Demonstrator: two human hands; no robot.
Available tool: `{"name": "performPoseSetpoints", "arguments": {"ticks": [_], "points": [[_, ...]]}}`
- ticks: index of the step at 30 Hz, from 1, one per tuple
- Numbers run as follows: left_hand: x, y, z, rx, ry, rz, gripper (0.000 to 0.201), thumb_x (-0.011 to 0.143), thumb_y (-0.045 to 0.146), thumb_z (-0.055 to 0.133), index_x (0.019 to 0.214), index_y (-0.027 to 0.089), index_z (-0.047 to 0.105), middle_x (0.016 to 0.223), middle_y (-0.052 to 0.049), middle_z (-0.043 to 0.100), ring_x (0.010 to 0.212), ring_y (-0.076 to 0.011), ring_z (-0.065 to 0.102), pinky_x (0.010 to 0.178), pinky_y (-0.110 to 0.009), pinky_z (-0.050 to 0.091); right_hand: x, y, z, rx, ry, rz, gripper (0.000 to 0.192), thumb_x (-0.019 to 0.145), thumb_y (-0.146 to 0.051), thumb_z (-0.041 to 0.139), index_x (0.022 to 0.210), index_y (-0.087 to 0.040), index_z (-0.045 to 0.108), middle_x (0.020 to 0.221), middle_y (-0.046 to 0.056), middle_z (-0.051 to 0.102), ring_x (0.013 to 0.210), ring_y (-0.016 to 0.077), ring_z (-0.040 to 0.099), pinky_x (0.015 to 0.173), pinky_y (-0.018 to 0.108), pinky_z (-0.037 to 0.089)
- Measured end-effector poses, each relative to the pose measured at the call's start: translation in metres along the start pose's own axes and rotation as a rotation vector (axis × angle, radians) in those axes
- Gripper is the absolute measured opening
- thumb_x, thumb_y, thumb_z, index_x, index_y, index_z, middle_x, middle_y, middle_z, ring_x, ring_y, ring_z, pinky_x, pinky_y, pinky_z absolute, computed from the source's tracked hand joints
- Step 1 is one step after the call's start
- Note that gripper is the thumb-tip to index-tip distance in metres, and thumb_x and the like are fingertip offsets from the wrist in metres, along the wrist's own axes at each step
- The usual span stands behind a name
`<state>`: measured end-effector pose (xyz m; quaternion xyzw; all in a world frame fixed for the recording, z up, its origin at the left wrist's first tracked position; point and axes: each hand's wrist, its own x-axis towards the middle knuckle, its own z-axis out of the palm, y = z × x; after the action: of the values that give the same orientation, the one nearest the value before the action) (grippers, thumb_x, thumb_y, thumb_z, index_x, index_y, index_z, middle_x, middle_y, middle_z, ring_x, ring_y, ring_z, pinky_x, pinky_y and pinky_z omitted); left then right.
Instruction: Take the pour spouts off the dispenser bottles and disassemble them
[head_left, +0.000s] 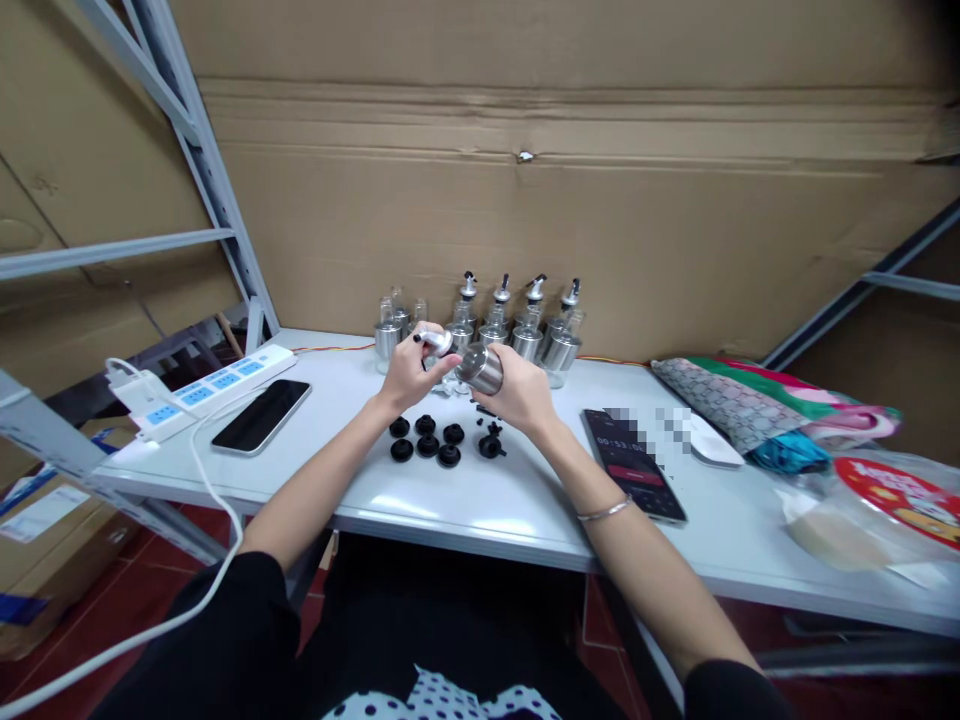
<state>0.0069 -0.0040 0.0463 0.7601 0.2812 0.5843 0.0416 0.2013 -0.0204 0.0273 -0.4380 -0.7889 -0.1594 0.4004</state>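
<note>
My left hand (411, 372) is closed around a silver pour spout (436, 342) with a black tip. In my right hand (521, 388) lies a glass bottle with a metal sleeve (481, 369), tilted so its neck end points left toward the spout. Spout and bottle neck are close together; whether they touch is hidden by my fingers. Behind my hands stand several similar bottles (527, 342), some topped with spouts (535, 290). Several round black stoppers (427, 446) sit on the table in front of me, with a black part (491, 443) and small black bits to their right.
On the white table (450, 510) a power strip (217, 390) and a phone (262, 415) lie left. To the right are another phone (634, 465), a white mouse (714, 442), a patterned bag (772, 410) and a clear package (877, 510). Cardboard (570, 220) backs the table.
</note>
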Motion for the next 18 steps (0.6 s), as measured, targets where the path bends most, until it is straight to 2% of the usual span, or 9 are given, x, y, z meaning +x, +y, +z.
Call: {"name": "performPoseSetpoints", "arguments": {"ticks": [3,9,15,18], "points": [[0.001,0.006,-0.001,0.03,-0.045,-0.024,0.048,0.079,0.066,0.052,0.068,0.02,0.041,0.056,0.005,0.04,0.049,-0.0089,0.034,0.052,-0.024,0.031,0.0,0.002,0.003,-0.045,-0.009,-0.124,0.045,0.071,-0.026,0.061,0.113,-0.014,0.053,0.101,0.014,0.068,0.088,0.0283,0.064,0.072,0.037,0.049],[-0.004,0.012,-0.002,0.171,0.01,0.019,0.05,0.085,0.059,0.041,0.056,0.02,0.029,0.046,0.005,0.029,0.048,-0.0115,0.031,0.053,-0.027,0.028,0.0,0.0,0.003,-0.073,0.014,-0.213,0.048,0.074,-0.024,0.061,0.12,-0.013,0.05,0.106,0.015,0.065,0.092,0.0293,0.061,0.077,0.04,0.047],[-0.002,0.009,-0.004,0.169,-0.15,0.166,0.055,0.086,0.063,0.034,0.053,0.02,0.023,0.046,0.005,0.027,0.046,-0.0112,0.026,0.054,-0.03,0.028,0.002,0.01,0.001,-0.078,0.037,-0.295,0.044,0.078,-0.025,0.059,0.119,-0.013,0.051,0.108,0.015,0.065,0.097,0.028,0.059,0.084,0.04,0.044],[-0.002,0.012,-0.003,0.141,-0.151,0.189,0.056,0.086,0.065,0.033,0.053,0.02,0.025,0.046,0.004,0.028,0.046,-0.0113,0.026,0.054,-0.03,0.027,0.002,0.014,0.002,-0.108,0.1,-0.323,0.041,0.08,-0.024,0.055,0.12,-0.013,0.052,0.108,0.015,0.065,0.099,0.0266,0.059,0.088,0.04,0.041]]}}
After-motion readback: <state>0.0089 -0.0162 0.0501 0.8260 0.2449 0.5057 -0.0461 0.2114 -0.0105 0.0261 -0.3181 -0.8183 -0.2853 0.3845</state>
